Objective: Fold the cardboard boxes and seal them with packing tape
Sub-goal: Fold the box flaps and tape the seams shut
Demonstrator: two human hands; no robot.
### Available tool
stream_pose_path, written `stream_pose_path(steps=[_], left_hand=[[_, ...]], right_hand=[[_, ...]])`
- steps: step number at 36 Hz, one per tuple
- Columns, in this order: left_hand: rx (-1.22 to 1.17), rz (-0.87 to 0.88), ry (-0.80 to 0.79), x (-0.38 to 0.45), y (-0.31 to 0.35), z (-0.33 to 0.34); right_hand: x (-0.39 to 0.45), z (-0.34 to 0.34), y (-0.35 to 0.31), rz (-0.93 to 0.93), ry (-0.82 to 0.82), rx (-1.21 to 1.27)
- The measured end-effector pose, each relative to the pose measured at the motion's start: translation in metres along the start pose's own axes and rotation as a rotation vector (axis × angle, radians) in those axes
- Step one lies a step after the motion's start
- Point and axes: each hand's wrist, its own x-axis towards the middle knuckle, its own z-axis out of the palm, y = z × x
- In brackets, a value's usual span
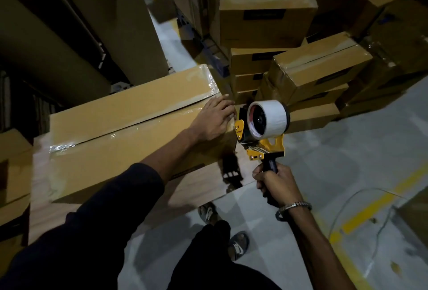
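The long cardboard box point(129, 132) lay flaps-closed on a wooden bench point(190, 187), w/ clear tape along its centre seam and wrapped over the near-left and far-right ends. L arm, dark sleeve pushed up the forearm, reached diagonally across the box top; left hand point(214, 121) was pressed flat, palm down, on the box's right end by the seam, fingers point(225, 104) straight and spread toward the edge, gripping nothing. R arm came up from lower right, bare forearm, metal bracelet point(295, 206) at the wrist. Right hand point(275, 184) was clenched round the black handle of the tape dispenser point(264, 132), fist upright, thumb side toward the box. Dispenser's yellow frame and white tape roll point(274, 117) sat just beside the box's right end face, blade end close against it; couldn't tell if tape was touching. Beyond: a stack of sealed boxes point(312, 74) on the floor. Below: sandalled feet point(238, 243) on grey floor w/ a yellow line point(361, 215).
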Motion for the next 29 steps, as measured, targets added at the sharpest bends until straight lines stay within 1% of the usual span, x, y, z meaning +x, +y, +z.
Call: stream_pose_path(steps=[4, 7, 11, 15, 20, 24, 26, 29], left_hand=[[-0.016, -0.008, -0.003, 0.001, -0.002, 0.003], [-0.019, -0.001, -0.013, 0.001, -0.004, 0.004], [-0.008, 0.001, -0.002, -0.001, -0.002, 0.004], [-0.002, 0.010, 0.021, -0.001, 0.000, 0.003], [-0.003, -0.002, 0.008, -0.001, 0.000, 0.001], [-0.008, 0.006, 0.018, -0.002, 0.003, 0.001], [0.002, 0.005, 0.018, -0.002, 0.004, -0.001], [-0.007, -0.008, -0.005, -0.004, 0.006, -0.003]], right_hand=[[0.001, 0.023, 0.010, 0.025, 0.042, 0.043], [0.003, 0.032, 0.016, 0.077, 0.052, 0.143], [0.003, 0.027, 0.016, 0.166, -0.009, 0.265], [0.001, 0.025, 0.014, 0.190, -0.043, 0.262], [0.002, 0.033, 0.016, 0.220, -0.064, 0.308], [0.004, 0.036, 0.022, 0.343, -0.172, 0.435], [0.005, 0.040, 0.024, 0.325, -0.139, 0.429], [0.008, 0.050, 0.032, 0.261, -0.044, 0.370]])
